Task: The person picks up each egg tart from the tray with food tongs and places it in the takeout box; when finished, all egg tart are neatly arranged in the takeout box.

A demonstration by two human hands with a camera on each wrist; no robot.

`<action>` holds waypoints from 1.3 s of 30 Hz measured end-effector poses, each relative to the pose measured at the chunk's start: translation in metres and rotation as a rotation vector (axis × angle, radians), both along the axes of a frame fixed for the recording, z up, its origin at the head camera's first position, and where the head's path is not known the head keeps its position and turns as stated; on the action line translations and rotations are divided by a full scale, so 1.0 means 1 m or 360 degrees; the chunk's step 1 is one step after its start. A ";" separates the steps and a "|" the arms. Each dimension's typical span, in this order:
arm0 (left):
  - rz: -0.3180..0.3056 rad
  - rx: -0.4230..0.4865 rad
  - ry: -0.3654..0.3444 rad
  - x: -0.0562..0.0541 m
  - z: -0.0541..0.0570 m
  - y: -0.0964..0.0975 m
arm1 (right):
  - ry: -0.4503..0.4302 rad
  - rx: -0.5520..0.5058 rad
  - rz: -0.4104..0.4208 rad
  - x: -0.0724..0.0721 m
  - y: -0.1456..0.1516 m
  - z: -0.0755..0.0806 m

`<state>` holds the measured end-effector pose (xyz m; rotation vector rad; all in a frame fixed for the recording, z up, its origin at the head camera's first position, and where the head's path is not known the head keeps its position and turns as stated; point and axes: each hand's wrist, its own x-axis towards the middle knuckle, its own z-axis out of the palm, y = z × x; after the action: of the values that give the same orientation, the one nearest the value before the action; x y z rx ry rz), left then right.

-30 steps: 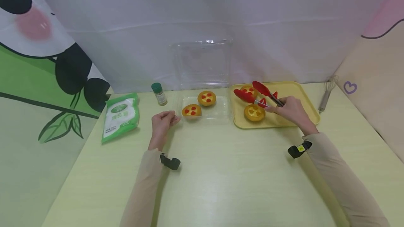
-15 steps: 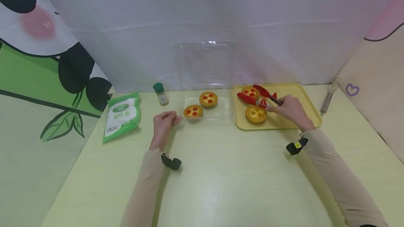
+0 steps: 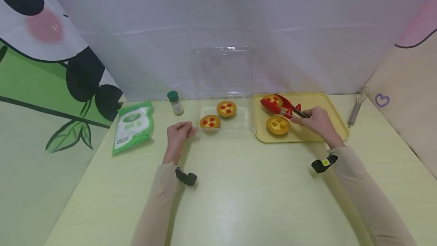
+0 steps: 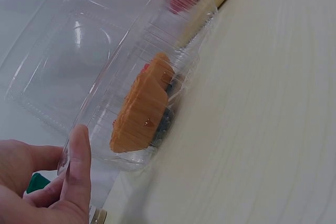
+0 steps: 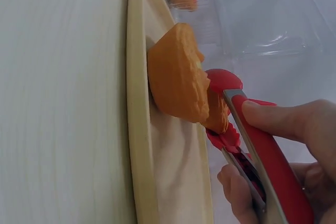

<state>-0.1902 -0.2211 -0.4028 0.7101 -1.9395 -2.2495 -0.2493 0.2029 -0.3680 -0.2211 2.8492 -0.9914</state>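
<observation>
Pale green table (image 3: 239, 185): two tarts (image 3: 209, 121) boxed in clear container (image 3: 239, 124), two left on tray (image 3: 327, 132), right hand (image 3: 315, 120) gripping red tongs (image 3: 281, 106) round far tart (image 3: 272, 100), left hand (image 3: 179, 132) loosely curled, empty.

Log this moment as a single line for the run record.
right hand: grips red tongs, tips around rear tart on yellow tray | left hand: thumb against clear box | box holds two tarts
</observation>
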 end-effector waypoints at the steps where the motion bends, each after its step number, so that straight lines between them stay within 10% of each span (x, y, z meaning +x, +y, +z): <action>1: -0.0002 -0.0006 -0.0003 0.000 0.000 0.000 | -0.0005 -0.0015 -0.0004 0.002 0.001 0.001; 24: 0.0008 0.0040 0.0053 0.000 -0.003 0.000 | 0.0090 -0.0076 0.0193 0.040 -0.031 0.029; 39: 0.0001 0.0029 0.0069 0.002 -0.003 -0.001 | 0.0024 -0.0037 0.0355 0.036 -0.069 0.024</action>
<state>-0.1886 -0.2216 -0.4056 0.6578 -1.9015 -2.2658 -0.2128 0.1337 -0.3440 -0.5369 2.7498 -0.9804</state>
